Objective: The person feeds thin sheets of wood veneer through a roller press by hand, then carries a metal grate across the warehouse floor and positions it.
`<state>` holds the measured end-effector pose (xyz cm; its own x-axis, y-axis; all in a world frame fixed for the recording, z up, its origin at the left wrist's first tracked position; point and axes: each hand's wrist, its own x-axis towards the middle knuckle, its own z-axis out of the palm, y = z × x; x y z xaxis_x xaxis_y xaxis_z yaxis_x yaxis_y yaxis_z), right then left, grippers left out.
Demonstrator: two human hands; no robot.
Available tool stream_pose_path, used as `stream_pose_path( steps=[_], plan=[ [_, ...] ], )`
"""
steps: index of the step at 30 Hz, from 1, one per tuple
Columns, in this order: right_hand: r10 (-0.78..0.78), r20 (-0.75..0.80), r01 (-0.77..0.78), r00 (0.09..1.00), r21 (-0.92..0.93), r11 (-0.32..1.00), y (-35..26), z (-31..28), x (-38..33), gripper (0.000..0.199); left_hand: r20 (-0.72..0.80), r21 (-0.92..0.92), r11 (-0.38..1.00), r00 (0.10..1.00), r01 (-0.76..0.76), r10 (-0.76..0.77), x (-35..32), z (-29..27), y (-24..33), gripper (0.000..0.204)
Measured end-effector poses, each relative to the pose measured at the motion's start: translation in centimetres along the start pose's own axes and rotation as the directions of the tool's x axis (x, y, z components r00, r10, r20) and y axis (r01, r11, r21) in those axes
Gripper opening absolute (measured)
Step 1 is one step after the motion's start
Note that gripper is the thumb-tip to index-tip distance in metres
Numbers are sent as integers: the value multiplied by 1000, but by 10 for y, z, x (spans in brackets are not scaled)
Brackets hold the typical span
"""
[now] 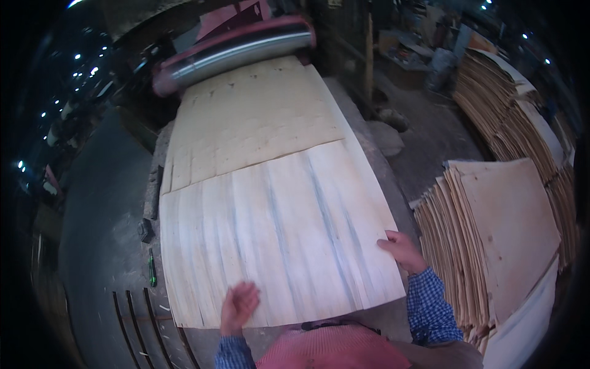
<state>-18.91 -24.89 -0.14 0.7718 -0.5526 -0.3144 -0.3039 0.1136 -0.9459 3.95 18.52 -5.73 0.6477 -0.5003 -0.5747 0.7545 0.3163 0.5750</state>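
A pale thin wood veneer sheet point(276, 234) with grey-blue streaks lies in front of me, overlapping a tan veneer sheet point(252, 117) that comes out from under a steel roller point(239, 52) at the top. My right hand point(401, 249) rests on the pale sheet's right edge, thumb on top, seeming to pinch it. My left hand point(239, 304) is blurred, fingers spread, over the sheet's near edge; whether it touches is unclear.
A tall stack of tan veneer sheets point(504, 234) stands at my right, with more stacks point(510, 104) behind it. A green-handled tool point(152, 267) lies on the grey surface at the left. Dark metal bars point(132, 326) run at lower left. Clutter fills the far right background.
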Motion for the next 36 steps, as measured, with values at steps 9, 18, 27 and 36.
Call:
stream_pose_path(
  steps=[9,18,27,36],
  plan=[
    [-203,260,56,944,481,875,-127,31,-21,38,178,-521,849,961,-89,210,-116,1,-40,63],
    [22,166,-102,986,489,867,28,-7,11,37,3,-217,912,934,-349,358,-81,-4,-10,56],
    [-120,-18,119,993,363,924,-87,11,-68,42,-171,-382,905,976,-189,132,-110,-56,-75,49],
    [135,51,-143,989,188,972,27,-34,36,31,-33,-281,957,997,-75,69,-38,-32,-39,52]
  ],
)
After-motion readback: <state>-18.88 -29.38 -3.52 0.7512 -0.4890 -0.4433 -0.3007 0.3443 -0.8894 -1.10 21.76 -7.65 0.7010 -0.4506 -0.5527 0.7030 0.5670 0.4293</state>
